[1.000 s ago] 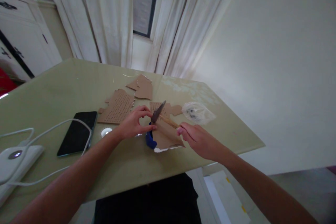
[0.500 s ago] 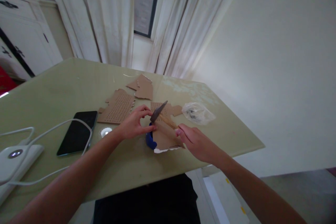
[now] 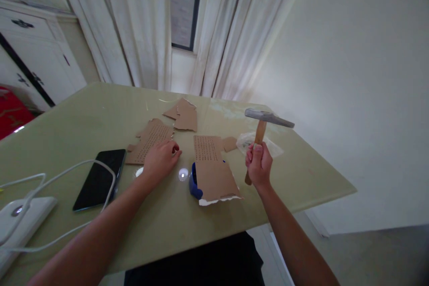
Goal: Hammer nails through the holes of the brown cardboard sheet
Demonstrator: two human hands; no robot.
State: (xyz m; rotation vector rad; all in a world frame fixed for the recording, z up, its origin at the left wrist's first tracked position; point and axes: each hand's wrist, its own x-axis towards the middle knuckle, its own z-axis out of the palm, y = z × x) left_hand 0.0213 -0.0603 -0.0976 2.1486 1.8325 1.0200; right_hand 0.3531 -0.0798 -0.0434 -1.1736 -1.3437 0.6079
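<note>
Both your forearms are bare from elbow to wrist, no sleeves showing; your left hand and right hand carry no gloves, rings or watch, and dark clothing covers your lap below

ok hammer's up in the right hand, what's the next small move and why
Probably bring the hammer down over the dotted cardboard piece lying on the blue object. The right hand grips its wooden handle with the head raised clear, and the left hand rests off to the side, away from that piece.
</note>
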